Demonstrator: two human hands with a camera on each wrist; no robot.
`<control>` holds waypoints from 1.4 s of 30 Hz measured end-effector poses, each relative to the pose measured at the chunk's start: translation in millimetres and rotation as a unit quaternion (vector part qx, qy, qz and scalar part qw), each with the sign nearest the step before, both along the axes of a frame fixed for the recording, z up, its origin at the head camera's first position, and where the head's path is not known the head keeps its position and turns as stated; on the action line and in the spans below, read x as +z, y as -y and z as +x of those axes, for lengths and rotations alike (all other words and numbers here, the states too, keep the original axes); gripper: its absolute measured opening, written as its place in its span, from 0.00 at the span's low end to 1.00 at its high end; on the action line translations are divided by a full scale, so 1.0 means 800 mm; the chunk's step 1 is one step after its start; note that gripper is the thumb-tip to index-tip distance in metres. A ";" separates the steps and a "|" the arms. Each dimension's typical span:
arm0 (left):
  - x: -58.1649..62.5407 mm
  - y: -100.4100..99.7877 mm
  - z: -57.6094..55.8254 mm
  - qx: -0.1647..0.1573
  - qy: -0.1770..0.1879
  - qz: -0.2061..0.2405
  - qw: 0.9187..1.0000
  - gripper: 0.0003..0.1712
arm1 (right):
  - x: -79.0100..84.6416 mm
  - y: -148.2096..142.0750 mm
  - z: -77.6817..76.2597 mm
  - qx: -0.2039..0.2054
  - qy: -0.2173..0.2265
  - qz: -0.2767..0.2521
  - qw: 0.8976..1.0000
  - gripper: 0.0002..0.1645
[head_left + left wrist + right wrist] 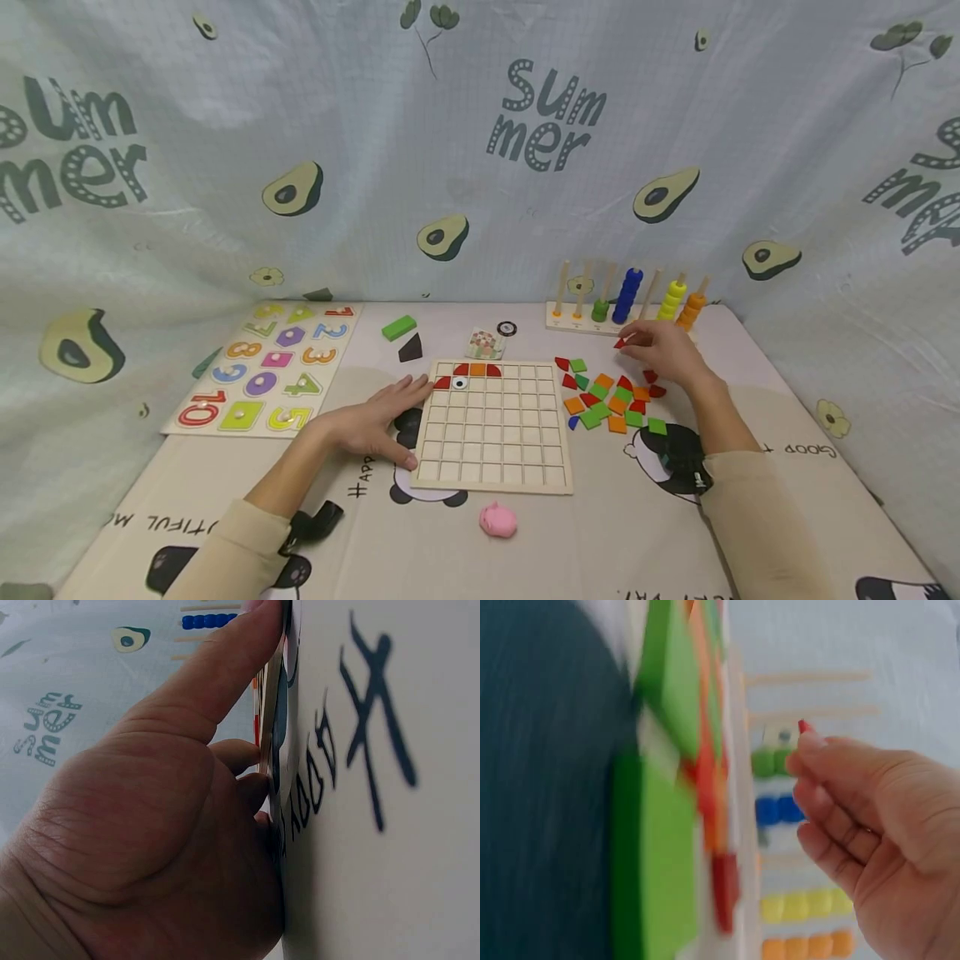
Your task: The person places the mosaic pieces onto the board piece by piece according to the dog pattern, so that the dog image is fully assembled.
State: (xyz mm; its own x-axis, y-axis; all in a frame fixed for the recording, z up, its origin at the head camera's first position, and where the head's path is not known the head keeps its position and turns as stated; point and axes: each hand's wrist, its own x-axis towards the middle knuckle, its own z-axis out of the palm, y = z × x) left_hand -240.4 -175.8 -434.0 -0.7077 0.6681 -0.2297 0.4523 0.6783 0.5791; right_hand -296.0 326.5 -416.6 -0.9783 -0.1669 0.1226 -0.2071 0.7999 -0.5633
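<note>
A wooden grid board lies on the table, with several red and orange pieces and an eye tile in its top rows. My left hand rests at the board's left edge, fingers spread, with the thumb near the lower left corner. Above the loose tiles, my right hand pinches a small red tile between thumb and fingertips. The right wrist view shows the tip of that red tile poking out past the thumb. Loose green, orange and red tiles are scattered right of the board.
A bead stacker with upright pegs stands at the back right. On the left lies a number puzzle board. Behind the grid board are a green block, a dark block, a patterned card and a round disc. A pink figure sits in front.
</note>
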 end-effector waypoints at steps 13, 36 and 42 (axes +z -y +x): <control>0.001 -0.001 0.000 -0.003 0.002 -0.003 1.000 0.67 | 0.035 0.136 -0.016 0.172 -0.013 -0.119 0.978 0.05; 0.001 -0.001 -0.001 -0.007 -0.003 -0.001 1.000 0.67 | 0.005 0.278 -0.013 0.271 0.040 0.015 0.962 0.07; 0.001 0.000 -0.001 -0.007 -0.003 -0.003 1.000 0.67 | 0.001 0.278 -0.012 0.267 0.039 0.018 0.963 0.07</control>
State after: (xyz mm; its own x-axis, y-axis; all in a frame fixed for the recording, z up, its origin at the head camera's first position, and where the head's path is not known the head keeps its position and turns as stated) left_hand -241.0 -175.4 -432.8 -0.6989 0.6773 -0.2297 0.4653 0.6745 0.5732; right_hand -305.3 104.3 -415.6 -0.7573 -0.6521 0.0358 -0.5526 0.6105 -0.5673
